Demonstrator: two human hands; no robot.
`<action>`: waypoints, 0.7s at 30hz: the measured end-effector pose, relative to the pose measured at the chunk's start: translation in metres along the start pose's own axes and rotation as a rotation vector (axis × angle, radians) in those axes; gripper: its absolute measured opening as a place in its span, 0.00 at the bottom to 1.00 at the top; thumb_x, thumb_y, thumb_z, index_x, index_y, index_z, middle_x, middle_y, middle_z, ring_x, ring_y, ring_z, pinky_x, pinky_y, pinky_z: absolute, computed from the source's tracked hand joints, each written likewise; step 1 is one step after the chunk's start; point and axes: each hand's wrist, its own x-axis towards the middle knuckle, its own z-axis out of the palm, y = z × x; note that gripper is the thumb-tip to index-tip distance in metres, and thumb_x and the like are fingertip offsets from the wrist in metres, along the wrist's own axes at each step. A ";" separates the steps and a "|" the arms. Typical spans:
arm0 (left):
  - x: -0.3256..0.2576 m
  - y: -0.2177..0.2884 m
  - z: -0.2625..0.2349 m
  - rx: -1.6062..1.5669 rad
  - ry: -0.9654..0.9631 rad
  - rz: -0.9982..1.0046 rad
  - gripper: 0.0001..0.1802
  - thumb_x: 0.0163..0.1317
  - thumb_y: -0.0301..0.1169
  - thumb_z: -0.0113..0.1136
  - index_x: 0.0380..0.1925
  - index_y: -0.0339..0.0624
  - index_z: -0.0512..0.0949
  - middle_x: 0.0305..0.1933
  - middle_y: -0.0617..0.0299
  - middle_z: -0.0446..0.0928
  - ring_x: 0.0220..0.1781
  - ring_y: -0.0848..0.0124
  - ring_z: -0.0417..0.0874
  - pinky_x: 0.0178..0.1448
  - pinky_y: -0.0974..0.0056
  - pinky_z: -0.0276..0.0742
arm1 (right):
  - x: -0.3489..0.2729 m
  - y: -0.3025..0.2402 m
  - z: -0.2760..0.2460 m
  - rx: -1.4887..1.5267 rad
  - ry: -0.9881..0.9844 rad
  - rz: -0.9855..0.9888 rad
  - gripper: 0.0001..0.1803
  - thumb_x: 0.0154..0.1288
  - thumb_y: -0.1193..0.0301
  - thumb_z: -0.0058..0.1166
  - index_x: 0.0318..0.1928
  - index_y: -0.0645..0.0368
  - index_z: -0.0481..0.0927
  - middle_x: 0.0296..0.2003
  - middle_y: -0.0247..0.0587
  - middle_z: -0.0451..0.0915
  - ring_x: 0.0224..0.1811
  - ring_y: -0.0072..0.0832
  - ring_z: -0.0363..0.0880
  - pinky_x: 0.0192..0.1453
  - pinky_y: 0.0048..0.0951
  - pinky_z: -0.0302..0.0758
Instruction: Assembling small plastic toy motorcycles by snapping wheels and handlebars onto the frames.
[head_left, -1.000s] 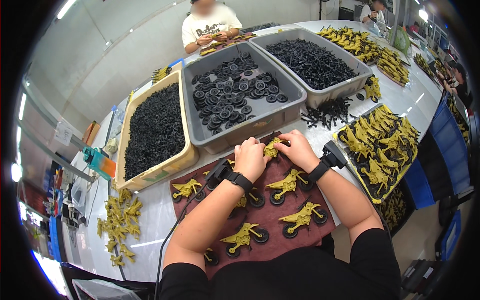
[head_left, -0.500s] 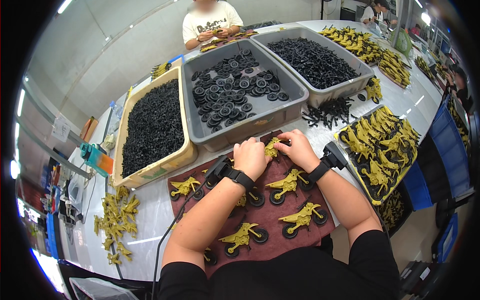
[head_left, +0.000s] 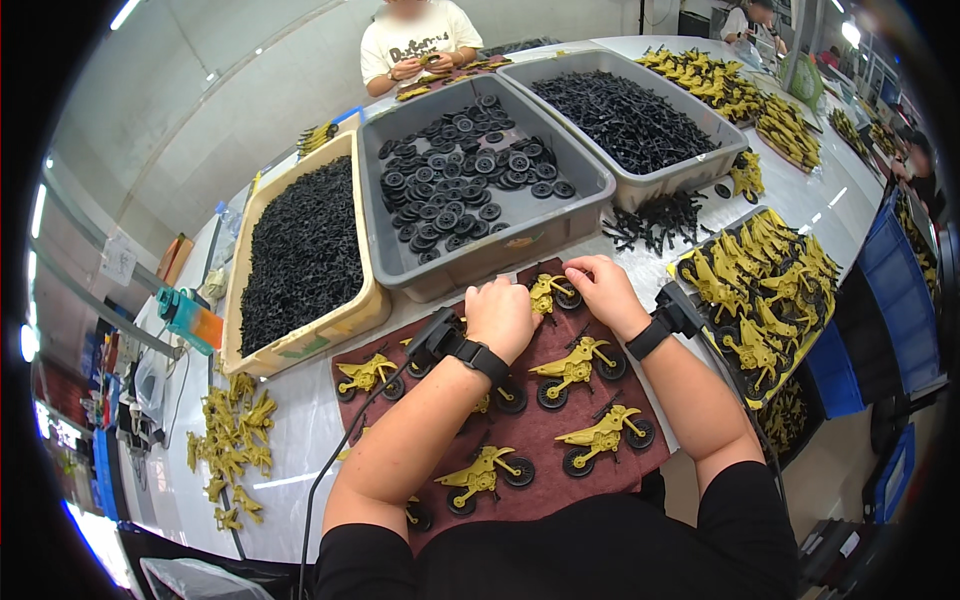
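A yellow toy motorcycle (head_left: 545, 290) with a black wheel (head_left: 568, 296) lies at the far edge of the maroon cloth (head_left: 545, 425). My left hand (head_left: 500, 318) is closed at its rear end, with the fingertips hidden behind the hand. Just right of the front wheel is my right hand (head_left: 606, 295), its fingers loosely bent and apart from the wheel. Nearer to me lie several more toy motorcycles with black wheels, such as one on the right (head_left: 605, 437) and one in the middle (head_left: 480, 474). My left forearm partly covers others.
Beyond the cloth stand a cream bin of black parts (head_left: 375, 310), a grey bin of wheels (head_left: 440, 285) and another grey bin of black parts (head_left: 690, 175). A tray of yellow toys (head_left: 765, 300) is at right, loose yellow parts (head_left: 235, 430) at left. A co-worker (head_left: 420, 45) sits opposite.
My right hand has drawn back slightly to the right, uncovering the front wheel of the toy motorcycle. My left hand has stayed nearly in place.
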 end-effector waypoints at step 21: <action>0.001 -0.001 0.015 -0.065 0.076 0.063 0.17 0.46 0.39 0.72 0.30 0.40 0.81 0.35 0.53 0.79 0.41 0.57 0.81 0.47 0.54 0.73 | -0.003 -0.018 -0.004 0.005 -0.135 0.132 0.17 0.61 0.64 0.59 0.44 0.64 0.81 0.38 0.52 0.80 0.38 0.40 0.81 0.46 0.34 0.77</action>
